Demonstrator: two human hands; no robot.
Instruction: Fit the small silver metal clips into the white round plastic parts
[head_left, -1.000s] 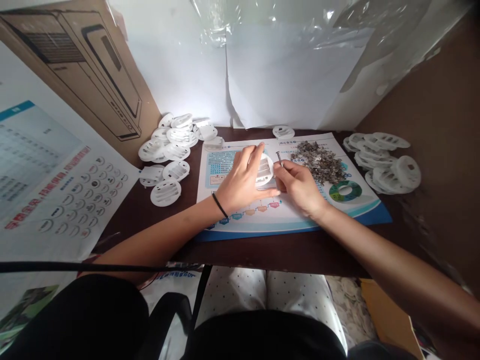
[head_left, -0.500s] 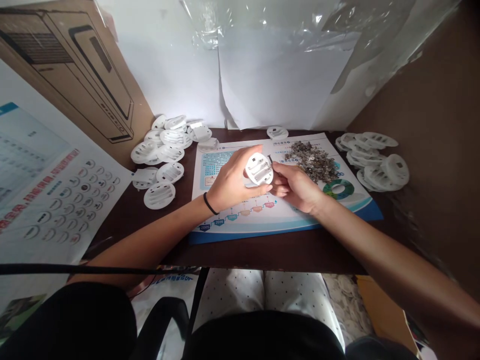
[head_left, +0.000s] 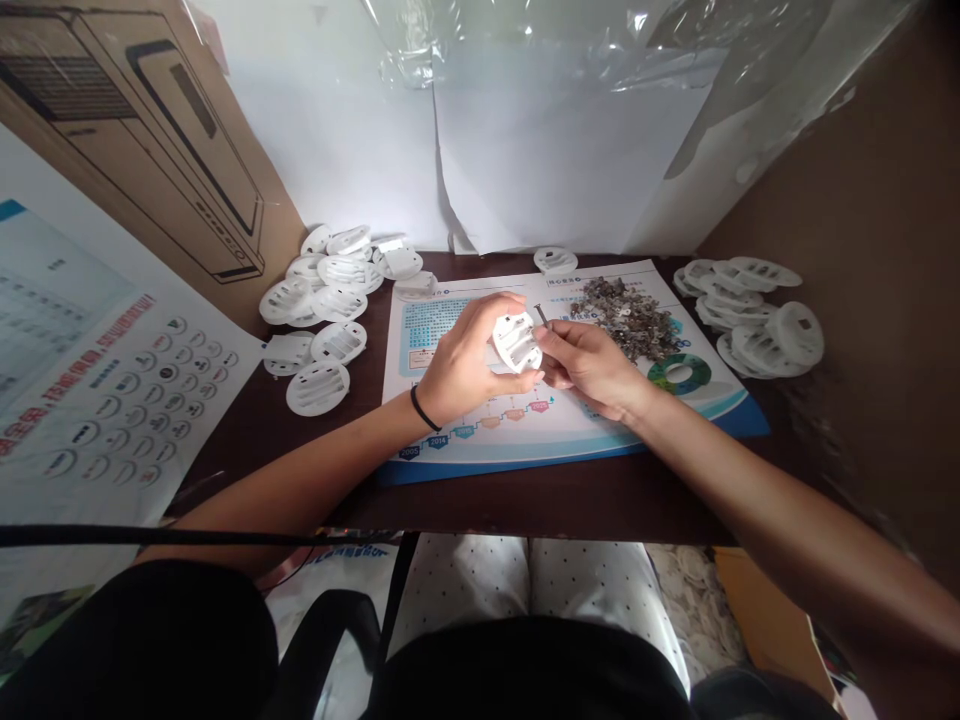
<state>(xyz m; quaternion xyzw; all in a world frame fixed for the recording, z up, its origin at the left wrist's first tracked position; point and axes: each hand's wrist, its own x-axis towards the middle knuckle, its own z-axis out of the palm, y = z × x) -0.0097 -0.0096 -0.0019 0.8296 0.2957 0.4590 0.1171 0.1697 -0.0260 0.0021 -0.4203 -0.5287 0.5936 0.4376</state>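
A round white plastic battery case [head_left: 516, 343] with parallel slots is tilted up over the printed sheet. My left hand [head_left: 469, 355] grips it by the edge, thumb below and fingers over the top. Close against its right side is my right hand [head_left: 589, 362], fingers pinched around a thin dark nail-like rod [head_left: 539, 313] whose flat head points up. The rod's lower end is hidden by the fingers. Right-hand fingertips appear to touch the case's slotted face; any small part there is too small to make out. Behind that hand lies a pile of small metal pieces [head_left: 628, 318].
Several white cases [head_left: 341, 272] are heaped at the left, and another group [head_left: 750, 315] lies at the right. A single case [head_left: 556, 261] rests by the back wall. Cardboard [head_left: 840, 220] walls the right side; a printed carton [head_left: 142, 130] stands at the left.
The case has turned in my left hand, its slotted face now angled more to the right. My right hand has shifted slightly left onto it, and the rod leans more.
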